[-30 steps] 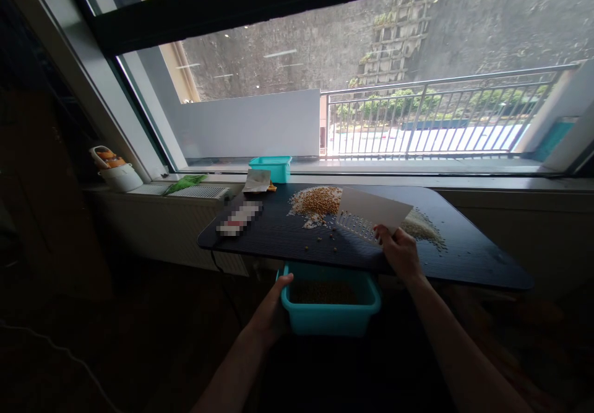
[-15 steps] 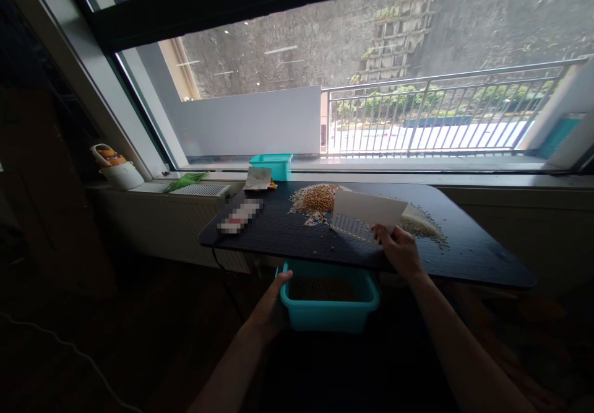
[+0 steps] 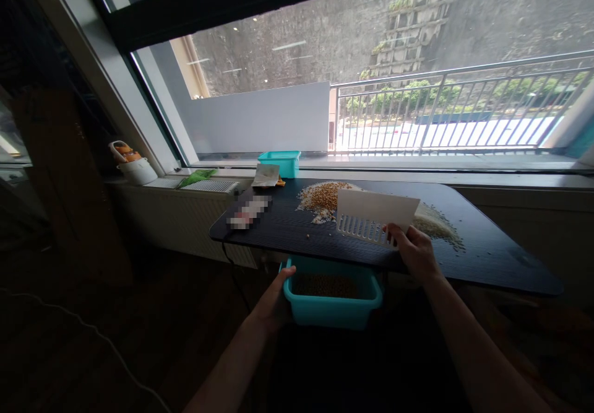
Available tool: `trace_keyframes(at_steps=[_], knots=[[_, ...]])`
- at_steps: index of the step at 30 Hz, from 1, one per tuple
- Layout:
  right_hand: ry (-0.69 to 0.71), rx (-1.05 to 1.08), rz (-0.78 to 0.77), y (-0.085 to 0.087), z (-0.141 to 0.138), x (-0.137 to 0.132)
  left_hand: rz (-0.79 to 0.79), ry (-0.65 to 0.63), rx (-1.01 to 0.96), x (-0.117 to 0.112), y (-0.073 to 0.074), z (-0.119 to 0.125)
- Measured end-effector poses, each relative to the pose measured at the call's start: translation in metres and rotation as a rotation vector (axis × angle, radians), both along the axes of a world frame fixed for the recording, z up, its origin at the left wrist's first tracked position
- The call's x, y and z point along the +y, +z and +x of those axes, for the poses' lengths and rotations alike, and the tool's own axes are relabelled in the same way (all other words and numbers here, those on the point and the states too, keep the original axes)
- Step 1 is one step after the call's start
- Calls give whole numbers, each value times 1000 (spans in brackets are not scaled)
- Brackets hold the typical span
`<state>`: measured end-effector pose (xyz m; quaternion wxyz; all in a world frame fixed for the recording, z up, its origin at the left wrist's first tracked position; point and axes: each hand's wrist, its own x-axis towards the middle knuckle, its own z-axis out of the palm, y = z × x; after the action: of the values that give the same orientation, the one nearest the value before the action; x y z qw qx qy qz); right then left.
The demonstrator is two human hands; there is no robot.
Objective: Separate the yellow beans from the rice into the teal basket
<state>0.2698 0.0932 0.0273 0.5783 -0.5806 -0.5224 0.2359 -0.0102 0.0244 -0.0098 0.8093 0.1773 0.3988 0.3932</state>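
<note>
My right hand [image 3: 414,251] grips a white slotted scraper [image 3: 375,216] standing on edge on the black table [image 3: 487,255], just in front of a pile of yellow-brown grains [image 3: 327,195]. A paler grain heap [image 3: 434,224] lies behind the scraper to the right. A single loose grain [image 3: 308,236] sits near the table's front edge. My left hand [image 3: 277,299] holds the left side of a teal tub [image 3: 333,295] under the front edge of the table; dark grains fill its bottom.
A second teal tub [image 3: 280,161] and a small white packet [image 3: 266,176] sit at the table's back left. A blurred flat object [image 3: 249,211] lies on the left part. A white pot [image 3: 137,169] and green bag [image 3: 196,176] rest on the sill. A cable [image 3: 93,332] crosses the floor.
The scraper has been drawn toward the table's front edge, and most loose grains in front of it are gone from the table. My view has shifted left, and the tub stays under the edge.
</note>
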Motion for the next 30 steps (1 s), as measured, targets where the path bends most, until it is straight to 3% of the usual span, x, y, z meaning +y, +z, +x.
trace_keyframes(at_steps=[5,10,16,22,27,30], knots=[[61,-7,5,6,-14,3,46,61,-8,3,0,-20],[239,-109,14,12,-68,15,48,128,86,1,4,-42],[311,-254,59,2,-114,42,14,175,175,-2,3,-66],[386,-239,30,2,-105,36,-3,214,204,-1,0,-77],[289,-204,30,3,-96,37,19,226,192,-1,-1,-68],[300,-250,40,2,-101,40,5,192,159,-2,-2,-65]])
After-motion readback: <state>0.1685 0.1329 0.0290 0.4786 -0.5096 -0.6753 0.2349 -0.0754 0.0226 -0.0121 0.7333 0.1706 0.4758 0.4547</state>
